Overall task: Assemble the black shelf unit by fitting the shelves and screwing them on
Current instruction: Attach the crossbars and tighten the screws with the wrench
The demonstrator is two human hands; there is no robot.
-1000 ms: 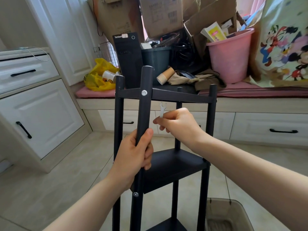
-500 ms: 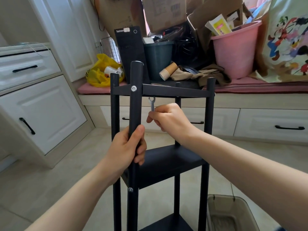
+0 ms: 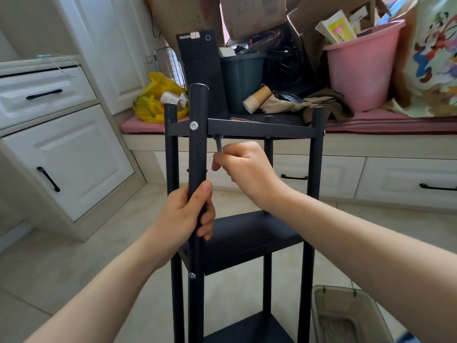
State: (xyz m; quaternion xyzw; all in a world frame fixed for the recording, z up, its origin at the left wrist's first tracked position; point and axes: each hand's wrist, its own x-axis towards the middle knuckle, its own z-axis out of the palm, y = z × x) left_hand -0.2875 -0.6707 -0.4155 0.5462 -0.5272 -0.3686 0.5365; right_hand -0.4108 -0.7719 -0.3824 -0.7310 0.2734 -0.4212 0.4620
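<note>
The left hand (image 3: pixel 188 216) grips the shelf unit's (image 3: pixel 247 233) front post (image 3: pixel 197 154); the right hand (image 3: pixel 243 167) pinches a small wrench (image 3: pixel 219 146) under the top shelf (image 3: pixel 262 129).

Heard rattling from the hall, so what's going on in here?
A person is assembling a black shelf unit. Their left hand grips its front post, while the right hand pinches a small wrench with its head up under the top shelf beside that post. The middle shelf and bottom shelf sit in the frame.
</note>
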